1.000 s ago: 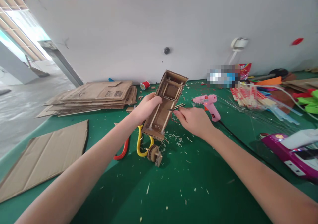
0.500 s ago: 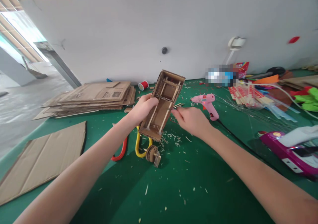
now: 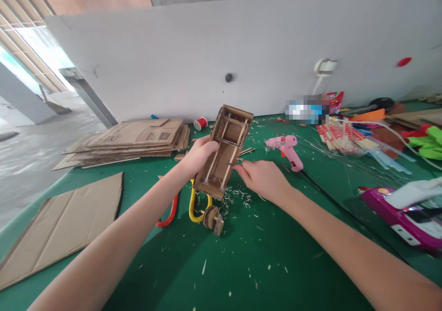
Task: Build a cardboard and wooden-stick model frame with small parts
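My left hand (image 3: 197, 156) grips the left wall of a long open cardboard box (image 3: 226, 149), tilted up above the green table (image 3: 262, 265). Thin wooden sticks run along the box's inside. My right hand (image 3: 261, 178) is at the box's right wall, its fingertips pinched on a thin stick-like piece that is too small to name. Under the box lie yellow-and-red handled scissors (image 3: 191, 206) and a small cardboard wheel assembly (image 3: 213, 219).
A pink glue gun (image 3: 288, 149) lies right of the box. Stacked cardboard sheets (image 3: 133, 136) and a red thread spool (image 3: 199, 123) are at the back left, a flat cardboard sheet (image 3: 60, 226) at the left. Stick packets (image 3: 343, 136) and a purple-white device (image 3: 404, 212) sit right.
My right hand has moved left, in against the box's right wall. The box has tipped a little more upright in my left hand.
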Available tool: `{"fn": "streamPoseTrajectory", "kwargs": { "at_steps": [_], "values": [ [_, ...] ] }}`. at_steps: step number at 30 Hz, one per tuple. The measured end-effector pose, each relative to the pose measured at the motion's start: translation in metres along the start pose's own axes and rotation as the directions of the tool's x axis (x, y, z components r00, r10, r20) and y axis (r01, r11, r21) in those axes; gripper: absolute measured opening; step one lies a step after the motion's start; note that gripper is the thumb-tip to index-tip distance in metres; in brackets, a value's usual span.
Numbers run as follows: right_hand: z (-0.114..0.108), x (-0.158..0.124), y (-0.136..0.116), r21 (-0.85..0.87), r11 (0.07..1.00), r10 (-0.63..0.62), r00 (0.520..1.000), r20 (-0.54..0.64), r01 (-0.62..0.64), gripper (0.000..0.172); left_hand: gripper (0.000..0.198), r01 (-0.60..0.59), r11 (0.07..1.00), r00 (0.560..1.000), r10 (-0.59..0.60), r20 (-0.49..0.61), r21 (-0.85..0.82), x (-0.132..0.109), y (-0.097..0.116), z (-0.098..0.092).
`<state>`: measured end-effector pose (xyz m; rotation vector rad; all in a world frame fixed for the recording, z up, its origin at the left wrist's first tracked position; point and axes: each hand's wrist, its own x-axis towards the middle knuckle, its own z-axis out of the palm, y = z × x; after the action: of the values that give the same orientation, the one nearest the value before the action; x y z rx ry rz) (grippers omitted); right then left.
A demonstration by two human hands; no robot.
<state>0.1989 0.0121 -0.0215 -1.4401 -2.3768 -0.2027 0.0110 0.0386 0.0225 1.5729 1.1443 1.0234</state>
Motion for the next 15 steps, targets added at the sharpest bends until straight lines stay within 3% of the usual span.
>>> {"fn": "streamPoseTrajectory", "kwargs": {
  "at_steps": [5, 12, 15],
  "values": [
    [-0.005, 0.005, 0.005, 0.077, 0.995, 0.075, 0.996, -0.05, -0.071, 0.052, 0.012, 0.012, 1.0, 1.0, -0.012, 0.019, -0.001, 0.001, 0.0, 0.0],
    [0.004, -0.008, 0.001, 0.029, 0.997, -0.072, 0.996, 0.059, 0.071, 0.051, 0.012, -0.028, 1.0, 0.999, 0.028, 0.03, -0.001, -0.001, 0.001, 0.0],
    [0.003, -0.004, 0.0, 0.043, 0.999, 0.01, 1.0, 0.008, -0.011, 0.053, 0.013, -0.01, 1.0, 1.0, 0.011, 0.023, -0.024, 0.0, -0.003, -0.001]
  ]
}}
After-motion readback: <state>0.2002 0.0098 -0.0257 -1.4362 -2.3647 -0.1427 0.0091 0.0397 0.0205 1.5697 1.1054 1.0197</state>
